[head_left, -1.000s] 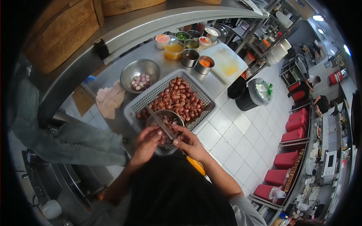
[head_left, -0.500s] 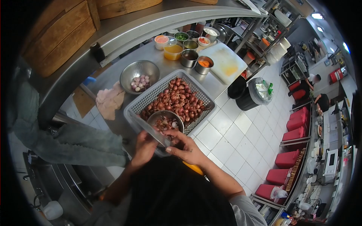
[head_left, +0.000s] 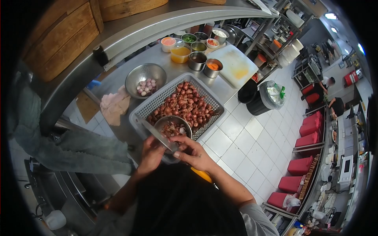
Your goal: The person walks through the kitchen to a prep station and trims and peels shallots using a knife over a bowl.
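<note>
My right hand (head_left: 193, 152) is closed around a knife (head_left: 155, 133). The broad blade slants up and left past my fingers, and its yellow handle (head_left: 201, 175) shows below the wrist. Close against the blade, my left hand (head_left: 152, 154) has its fingers curled in; what they hold is hidden. Just beyond both hands, a metal bowl (head_left: 189, 128) with peelings and a pale piece sits inside a grey perforated basket (head_left: 217, 103). Unpeeled red shallots (head_left: 187, 101) fill much of the basket.
A steel bowl of peeled shallots (head_left: 147, 86) stands left of the basket, near a crumpled cloth (head_left: 115, 105). Behind are several ingredient containers (head_left: 197, 59) and a white cutting board (head_left: 236, 65). A lined bin (head_left: 262, 100) stands right; two people are farther off.
The knife blade has turned and now appears narrower, more edge-on. Both hands stay in nearly the same place.
</note>
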A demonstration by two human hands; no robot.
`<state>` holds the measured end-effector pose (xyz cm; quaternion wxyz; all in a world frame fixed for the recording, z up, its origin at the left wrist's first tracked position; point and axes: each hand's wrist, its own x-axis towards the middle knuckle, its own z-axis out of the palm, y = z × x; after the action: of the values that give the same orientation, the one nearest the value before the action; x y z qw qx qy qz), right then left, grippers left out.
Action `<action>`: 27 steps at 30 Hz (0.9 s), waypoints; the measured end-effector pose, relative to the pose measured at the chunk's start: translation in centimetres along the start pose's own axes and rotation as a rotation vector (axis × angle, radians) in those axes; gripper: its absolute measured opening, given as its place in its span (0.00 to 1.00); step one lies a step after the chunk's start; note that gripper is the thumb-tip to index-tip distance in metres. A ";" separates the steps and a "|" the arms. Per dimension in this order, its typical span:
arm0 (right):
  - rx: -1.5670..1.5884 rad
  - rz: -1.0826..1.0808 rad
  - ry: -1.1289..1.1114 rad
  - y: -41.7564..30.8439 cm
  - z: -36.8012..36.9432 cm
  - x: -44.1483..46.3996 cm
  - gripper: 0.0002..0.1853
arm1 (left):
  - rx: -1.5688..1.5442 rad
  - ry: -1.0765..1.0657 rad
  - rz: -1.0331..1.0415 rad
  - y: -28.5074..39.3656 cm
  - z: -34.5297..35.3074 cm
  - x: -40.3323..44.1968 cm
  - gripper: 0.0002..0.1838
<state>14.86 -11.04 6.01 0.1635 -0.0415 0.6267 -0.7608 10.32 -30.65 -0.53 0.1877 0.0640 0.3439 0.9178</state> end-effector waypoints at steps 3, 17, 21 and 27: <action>0.031 0.009 -0.007 0.5 -0.3 0.1 0.27 | 0.025 0.027 -0.029 -0.2 -0.2 -0.1 0.21; 0.019 -0.081 -0.003 1.0 -0.4 0.5 0.25 | 0.042 0.009 0.011 -0.4 -0.6 -0.2 0.16; 0.325 0.059 -0.033 2.1 -1.6 0.5 0.24 | 0.022 -0.002 -0.075 0.4 0.1 0.0 0.15; 0.242 0.127 0.028 1.9 -2.3 0.3 0.29 | -0.010 0.038 -0.117 0.1 -0.2 0.5 0.17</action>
<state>14.35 -9.21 3.67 0.2067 0.0289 0.5337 -0.8195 9.76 -30.64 -0.62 0.2348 0.0255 0.3459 0.9081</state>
